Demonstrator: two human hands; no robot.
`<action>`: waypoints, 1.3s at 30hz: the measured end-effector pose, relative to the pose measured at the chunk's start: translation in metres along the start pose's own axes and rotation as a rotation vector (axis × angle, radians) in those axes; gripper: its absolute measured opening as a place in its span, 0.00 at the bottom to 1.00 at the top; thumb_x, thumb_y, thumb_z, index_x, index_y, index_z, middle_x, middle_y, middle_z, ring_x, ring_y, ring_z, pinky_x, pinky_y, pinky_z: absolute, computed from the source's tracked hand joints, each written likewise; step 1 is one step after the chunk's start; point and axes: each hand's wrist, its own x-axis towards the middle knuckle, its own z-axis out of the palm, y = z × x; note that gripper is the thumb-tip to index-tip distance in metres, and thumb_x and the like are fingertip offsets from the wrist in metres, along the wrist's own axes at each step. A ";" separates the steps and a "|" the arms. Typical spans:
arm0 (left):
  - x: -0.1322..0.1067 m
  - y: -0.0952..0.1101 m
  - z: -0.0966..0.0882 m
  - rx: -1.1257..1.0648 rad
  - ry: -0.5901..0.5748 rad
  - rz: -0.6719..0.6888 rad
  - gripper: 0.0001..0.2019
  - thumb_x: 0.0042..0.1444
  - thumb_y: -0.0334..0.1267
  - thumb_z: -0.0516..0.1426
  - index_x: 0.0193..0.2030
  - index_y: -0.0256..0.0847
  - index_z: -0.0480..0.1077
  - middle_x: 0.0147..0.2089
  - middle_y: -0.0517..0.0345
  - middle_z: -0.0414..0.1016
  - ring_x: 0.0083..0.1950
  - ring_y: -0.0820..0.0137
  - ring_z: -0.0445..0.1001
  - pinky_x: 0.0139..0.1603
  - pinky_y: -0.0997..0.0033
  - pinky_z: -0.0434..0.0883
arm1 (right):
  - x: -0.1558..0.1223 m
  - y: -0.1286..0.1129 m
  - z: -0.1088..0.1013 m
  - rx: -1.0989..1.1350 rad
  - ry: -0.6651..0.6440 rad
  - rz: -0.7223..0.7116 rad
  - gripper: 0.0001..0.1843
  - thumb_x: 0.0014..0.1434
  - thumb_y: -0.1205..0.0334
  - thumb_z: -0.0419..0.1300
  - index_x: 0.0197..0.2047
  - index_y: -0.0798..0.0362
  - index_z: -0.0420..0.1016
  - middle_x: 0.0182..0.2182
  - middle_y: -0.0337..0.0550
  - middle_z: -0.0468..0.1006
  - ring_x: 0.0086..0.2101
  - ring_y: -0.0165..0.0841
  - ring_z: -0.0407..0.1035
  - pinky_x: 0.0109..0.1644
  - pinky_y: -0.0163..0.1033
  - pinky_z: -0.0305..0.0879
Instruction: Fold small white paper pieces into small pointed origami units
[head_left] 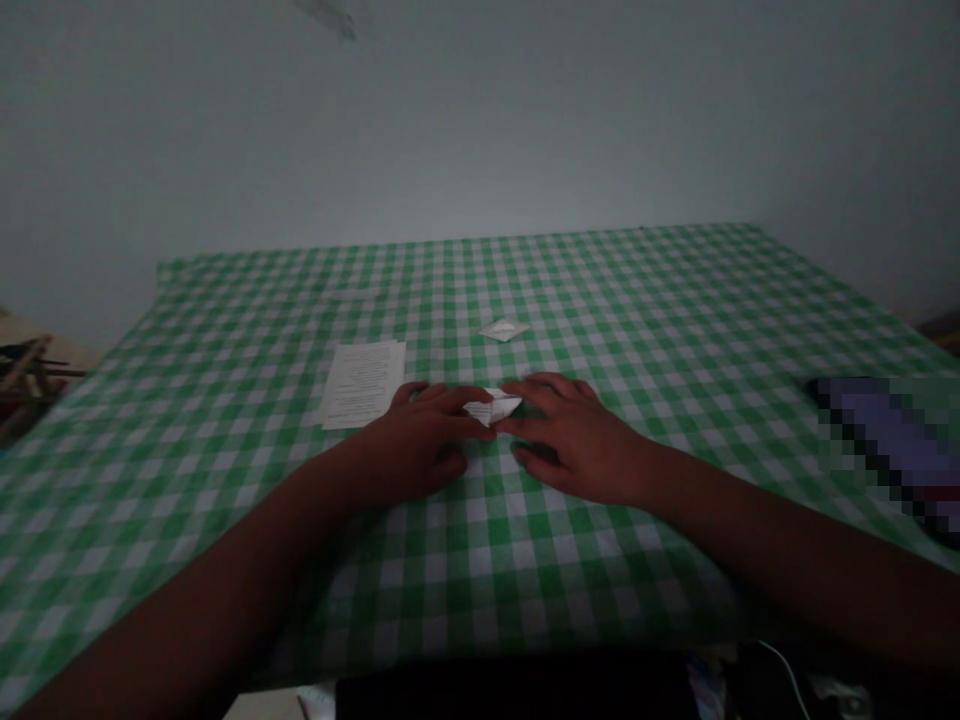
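A small folded piece of white paper (493,406) lies on the green and white checked tablecloth (600,300), between my two hands. My left hand (420,440) rests on the cloth with its fingertips pressed onto the left side of the folded paper. From the right, my right hand (574,435) pinches the paper's other end, fingers held together. Most of the paper is covered by my fingers. Both forearms reach in from the lower corners.
A printed white sheet (364,382) lies just left of my left hand. A second small folded paper piece (504,329) sits farther back. A blurred dark and purple object (892,445) lies at the right edge. A pale wall stands behind the table.
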 end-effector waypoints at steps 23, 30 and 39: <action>-0.001 0.002 -0.001 -0.021 -0.005 -0.015 0.23 0.55 0.31 0.56 0.58 0.52 0.71 0.70 0.55 0.60 0.68 0.56 0.60 0.68 0.42 0.51 | 0.001 0.000 0.003 -0.055 -0.002 0.047 0.26 0.65 0.50 0.53 0.63 0.47 0.68 0.65 0.49 0.65 0.61 0.51 0.55 0.59 0.59 0.57; -0.001 0.002 -0.001 -0.031 -0.002 -0.014 0.23 0.55 0.30 0.56 0.57 0.52 0.71 0.70 0.58 0.59 0.67 0.56 0.61 0.69 0.43 0.50 | 0.002 -0.002 0.001 -0.057 -0.015 0.072 0.25 0.65 0.50 0.53 0.63 0.48 0.69 0.64 0.47 0.65 0.61 0.50 0.56 0.59 0.58 0.57; 0.000 0.005 -0.001 -0.020 -0.004 -0.028 0.24 0.54 0.31 0.56 0.58 0.52 0.71 0.70 0.58 0.60 0.67 0.56 0.62 0.67 0.45 0.52 | 0.002 -0.002 0.001 -0.055 -0.007 0.069 0.25 0.66 0.50 0.53 0.63 0.48 0.69 0.65 0.47 0.65 0.60 0.50 0.56 0.59 0.59 0.57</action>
